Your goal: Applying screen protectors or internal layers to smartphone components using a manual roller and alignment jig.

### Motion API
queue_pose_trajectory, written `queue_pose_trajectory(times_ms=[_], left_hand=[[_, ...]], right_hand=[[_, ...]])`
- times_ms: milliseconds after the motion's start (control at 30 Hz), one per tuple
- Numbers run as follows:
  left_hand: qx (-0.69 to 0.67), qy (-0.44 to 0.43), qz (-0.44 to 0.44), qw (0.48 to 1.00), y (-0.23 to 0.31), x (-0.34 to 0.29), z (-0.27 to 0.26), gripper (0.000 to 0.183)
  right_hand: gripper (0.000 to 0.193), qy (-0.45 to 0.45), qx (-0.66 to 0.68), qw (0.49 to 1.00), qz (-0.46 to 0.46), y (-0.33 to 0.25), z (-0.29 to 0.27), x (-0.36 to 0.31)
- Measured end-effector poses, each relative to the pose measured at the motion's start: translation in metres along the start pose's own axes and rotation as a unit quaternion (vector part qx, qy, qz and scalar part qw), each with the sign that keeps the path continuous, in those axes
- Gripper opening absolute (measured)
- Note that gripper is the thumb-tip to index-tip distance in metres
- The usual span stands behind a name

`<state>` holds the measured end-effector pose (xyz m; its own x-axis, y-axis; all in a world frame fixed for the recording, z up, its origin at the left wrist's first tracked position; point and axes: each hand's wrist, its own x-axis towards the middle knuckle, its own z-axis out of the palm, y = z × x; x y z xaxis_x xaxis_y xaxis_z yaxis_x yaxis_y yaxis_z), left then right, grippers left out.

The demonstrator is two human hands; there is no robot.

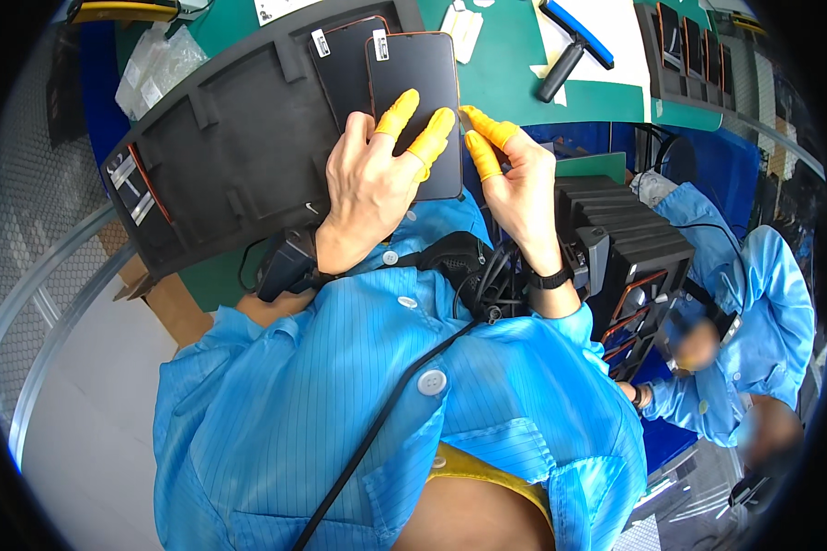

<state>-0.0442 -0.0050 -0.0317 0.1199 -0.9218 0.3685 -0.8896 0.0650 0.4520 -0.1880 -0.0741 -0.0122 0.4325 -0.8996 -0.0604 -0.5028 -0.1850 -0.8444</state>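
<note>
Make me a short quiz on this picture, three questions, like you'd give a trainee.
1. True or false: the left hand has yellow-covered fingers over the face of the front dark panel.

2. What colour is the head of the black-handled tool?

3. Which part of the front dark panel is the right hand nearest to?
A) its left edge
B) its right edge
C) its top edge

Key: 1. True. 2. Blue. 3. B.
</note>
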Motion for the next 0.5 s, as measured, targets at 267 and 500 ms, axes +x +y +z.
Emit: queue_pose_trajectory(times_ms=[267, 500], left_hand=[[0.001, -0.02, -0.002, 1.0, 0.0013, 0.0046, -0.0023, 0.041], [0.017, -0.034, 0.0, 0.999, -0.0001, 0.0082, -0.0017, 0.045]], right_hand=[[0.02, -0.048, 0.043, 0.997, 0.034, 0.0011, -0.0085, 0.009], [0.018, -0.004, -0.036, 0.999, -0.002, -0.0056, -0.0026, 0.0101]])
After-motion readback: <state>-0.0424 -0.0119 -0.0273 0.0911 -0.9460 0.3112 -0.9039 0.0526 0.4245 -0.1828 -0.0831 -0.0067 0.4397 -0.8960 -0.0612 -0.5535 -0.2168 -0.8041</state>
